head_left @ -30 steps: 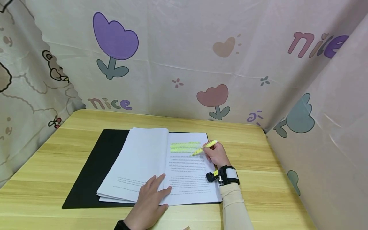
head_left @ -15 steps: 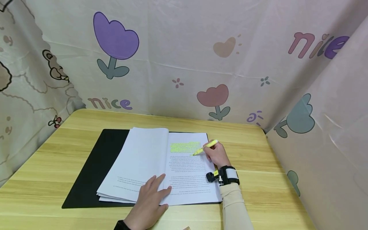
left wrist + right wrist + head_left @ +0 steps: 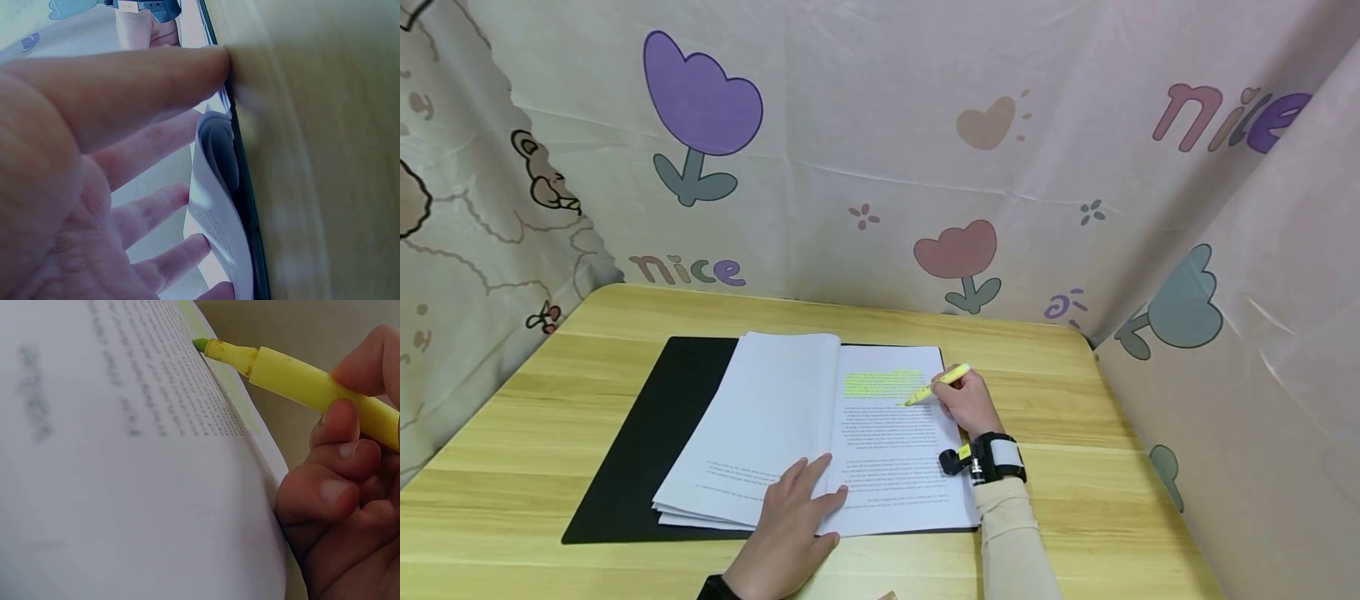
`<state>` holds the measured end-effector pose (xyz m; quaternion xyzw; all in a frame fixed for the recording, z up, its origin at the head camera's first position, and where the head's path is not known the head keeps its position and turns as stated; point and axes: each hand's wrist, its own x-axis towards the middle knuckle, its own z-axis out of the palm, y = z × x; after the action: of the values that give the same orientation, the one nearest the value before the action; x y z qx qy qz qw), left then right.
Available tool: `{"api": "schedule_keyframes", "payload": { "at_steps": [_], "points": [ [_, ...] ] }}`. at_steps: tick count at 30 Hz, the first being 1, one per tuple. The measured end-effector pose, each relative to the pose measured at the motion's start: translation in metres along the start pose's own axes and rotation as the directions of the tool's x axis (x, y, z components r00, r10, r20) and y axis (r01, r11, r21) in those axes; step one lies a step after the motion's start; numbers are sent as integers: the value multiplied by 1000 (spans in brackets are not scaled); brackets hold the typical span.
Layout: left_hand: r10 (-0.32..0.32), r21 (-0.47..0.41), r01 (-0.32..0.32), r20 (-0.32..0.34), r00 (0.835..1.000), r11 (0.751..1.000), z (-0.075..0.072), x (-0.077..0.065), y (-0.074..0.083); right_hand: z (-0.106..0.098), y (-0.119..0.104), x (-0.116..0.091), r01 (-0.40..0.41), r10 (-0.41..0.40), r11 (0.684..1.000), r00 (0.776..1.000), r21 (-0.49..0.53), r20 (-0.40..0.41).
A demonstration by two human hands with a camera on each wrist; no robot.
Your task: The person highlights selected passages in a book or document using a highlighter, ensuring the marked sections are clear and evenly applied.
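A yellow highlighter [image 3: 920, 394] is pinched between the curled fingers of my right hand [image 3: 970, 406]. Its green tip meets the page, or nearly so, in the right wrist view, where the highlighter [image 3: 294, 381] slants across the page edge. The right-hand printed page [image 3: 891, 467] bears a block of yellow-marked lines [image 3: 882, 385] near its far end, with a short yellow streak just below. My left hand [image 3: 786, 527] rests with spread fingers across the fold and near edge of the stapled-looking paper stack. In the left wrist view, the left page [image 3: 219, 225] curls up beneath the fingers.
Under the papers lies a black folder or board [image 3: 625, 492], showing widely on the left. All of it sits on a wooden table [image 3: 1052, 500]. A patterned cloth [image 3: 850, 150] hangs behind and at both sides. A small tan object [image 3: 888, 596] pokes in at the bottom edge.
The highlighter's tip has slid very slightly to the right along the line, with the short yellow streak lying to its left. My left hand has stayed put.
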<state>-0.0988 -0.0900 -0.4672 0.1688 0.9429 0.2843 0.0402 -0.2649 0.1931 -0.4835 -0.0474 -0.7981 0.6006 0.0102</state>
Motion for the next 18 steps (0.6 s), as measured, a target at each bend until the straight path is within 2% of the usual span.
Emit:
{"api": "schedule_keyframes", "payload": {
  "at_steps": [18],
  "points": [
    [6,-4,-6,3,1000,1000,0,0,-1,-1,-2,-1,10,-11,999,1000,-41,-19]
  ]
}}
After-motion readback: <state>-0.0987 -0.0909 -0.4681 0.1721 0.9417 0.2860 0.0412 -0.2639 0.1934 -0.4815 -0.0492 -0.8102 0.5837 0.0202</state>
